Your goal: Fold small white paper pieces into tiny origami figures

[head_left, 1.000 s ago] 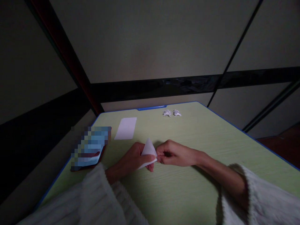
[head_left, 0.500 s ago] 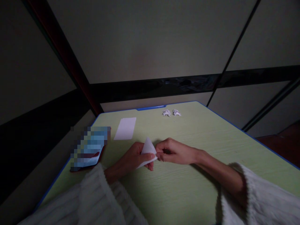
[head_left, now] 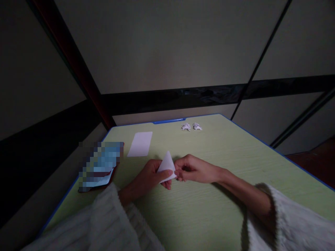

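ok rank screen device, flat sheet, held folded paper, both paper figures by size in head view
1. screen device
2. flat sheet
3. held folded paper, partly hidden
4. left paper figure, right paper figure: alike

White paper (head_left: pixel 167 163) — folded, roughly triangular, point uppermost

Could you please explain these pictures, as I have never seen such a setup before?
There is no machine: these are a person's bare hands, and every picture comes from one camera worn on the head. The left hand grips a pointed piece of folded white paper; the right hand pinches its right corner. On the pale green, blue-edged table lie a flat white paper sheet, two small white folded-paper figures and, at the left, a red-edged rectangular object with a pixelated bluish face.
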Available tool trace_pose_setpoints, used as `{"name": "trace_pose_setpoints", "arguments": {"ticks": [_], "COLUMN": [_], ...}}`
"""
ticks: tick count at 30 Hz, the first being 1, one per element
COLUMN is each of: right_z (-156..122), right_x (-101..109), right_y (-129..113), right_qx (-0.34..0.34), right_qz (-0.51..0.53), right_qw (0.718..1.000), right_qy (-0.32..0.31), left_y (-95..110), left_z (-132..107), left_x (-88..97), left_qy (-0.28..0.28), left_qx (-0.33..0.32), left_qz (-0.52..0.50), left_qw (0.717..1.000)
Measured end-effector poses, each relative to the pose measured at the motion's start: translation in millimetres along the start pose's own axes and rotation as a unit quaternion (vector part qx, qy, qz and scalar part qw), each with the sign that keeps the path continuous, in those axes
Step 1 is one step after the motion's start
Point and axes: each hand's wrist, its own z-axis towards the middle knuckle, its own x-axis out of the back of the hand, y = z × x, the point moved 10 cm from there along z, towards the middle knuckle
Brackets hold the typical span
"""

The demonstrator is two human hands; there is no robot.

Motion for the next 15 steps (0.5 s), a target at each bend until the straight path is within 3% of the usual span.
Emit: {"name": "trace_pose_setpoints", "arguments": {"ticks": [9,15], "right_z": [-1.2,-1.6], "right_x": [-3.1,6.4], "right_y": [-13.0,-11.9], "right_qx": [0.052,0.042], "right_qz": [-0.125,-0.125], "right_qw": [0.991,0.990], "right_qy": [0.015,0.049], "left_y": [3.0,1.8], "left_z": [-3.8,-2.7], "left_x": [-3.5,-3.7], "left_qy": [-0.022,-0.018], "left_qx": [0.001,0.002], "left_qz": [-0.020,-0.034], "left_qw": [1.000,0.999]}}
